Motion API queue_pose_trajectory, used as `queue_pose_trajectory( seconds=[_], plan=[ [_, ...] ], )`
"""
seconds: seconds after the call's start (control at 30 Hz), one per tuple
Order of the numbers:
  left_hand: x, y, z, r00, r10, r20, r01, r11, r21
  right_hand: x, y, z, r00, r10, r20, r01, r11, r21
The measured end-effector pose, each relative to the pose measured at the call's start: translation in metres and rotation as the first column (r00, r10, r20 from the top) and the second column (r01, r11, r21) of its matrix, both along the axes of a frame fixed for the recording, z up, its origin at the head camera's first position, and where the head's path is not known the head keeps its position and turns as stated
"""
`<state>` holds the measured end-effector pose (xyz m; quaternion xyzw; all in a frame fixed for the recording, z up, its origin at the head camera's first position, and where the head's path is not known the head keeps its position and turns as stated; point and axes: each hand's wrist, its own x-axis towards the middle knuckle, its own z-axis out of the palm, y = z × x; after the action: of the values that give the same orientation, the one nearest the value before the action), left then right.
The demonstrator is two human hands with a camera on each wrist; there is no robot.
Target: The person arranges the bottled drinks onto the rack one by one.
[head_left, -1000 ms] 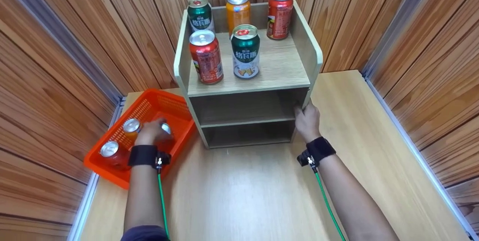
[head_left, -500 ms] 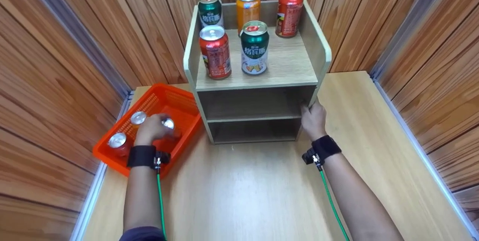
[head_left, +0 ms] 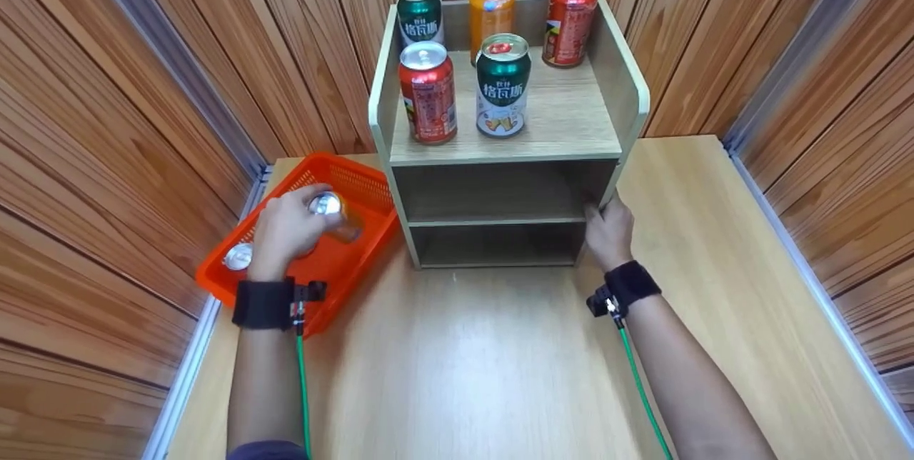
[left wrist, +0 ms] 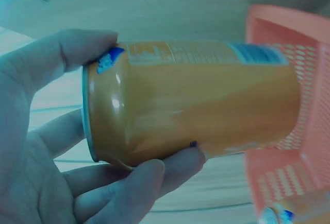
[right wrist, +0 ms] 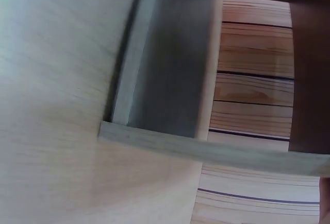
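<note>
I see the basket (head_left: 360, 173) at left, a silver-topped can (head_left: 238, 256) inside it. Next comes the left hand (head_left: 287, 226), thumb and fingers clamped round an orange can (head_left: 350, 223), tilted over the basket. On the shelf (head_left: 571, 142) I have a red can (head_left: 430, 103) and green can (head_left: 503, 88) in front; behind stand a second green can (head_left: 420, 16), second orange can (head_left: 491, 16) and second red can (head_left: 570, 23). Farthest right, I see the right hand (head_left: 610, 233) clamped on the shelf's side edge.

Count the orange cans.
3. The first can stands mid-back on top of the shelf; the held can is in the left hand; the third can is in the basket. The hand may hide more.
</note>
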<state>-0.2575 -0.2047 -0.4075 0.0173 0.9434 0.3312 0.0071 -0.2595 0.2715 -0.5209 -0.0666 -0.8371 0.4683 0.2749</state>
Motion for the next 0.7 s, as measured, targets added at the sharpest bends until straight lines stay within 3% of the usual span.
queue_pose_trajectory(
  seconds=[0.2, 0.4, 0.7],
  plan=[
    [0.014, 0.019, 0.017, 0.995, -0.055, -0.079, 0.055, 0.998, -0.01, 0.002, 0.001, -0.004, 1.0, 0.004, -0.006, -0.004, 1.0, -0.001],
    [0.029, 0.034, 0.029, 0.987, -0.123, -0.099, 0.121, 0.992, -0.031, 0.001, 0.001, -0.006, 1.0, 0.0, -0.011, 0.0, 1.0, 0.015],
    [0.035, 0.068, 0.025, 0.952, -0.278, -0.132, 0.269, 0.96, -0.082, 0.0, 0.002, -0.006, 1.0, -0.004, -0.029, 0.005, 0.999, 0.045]
  ],
)
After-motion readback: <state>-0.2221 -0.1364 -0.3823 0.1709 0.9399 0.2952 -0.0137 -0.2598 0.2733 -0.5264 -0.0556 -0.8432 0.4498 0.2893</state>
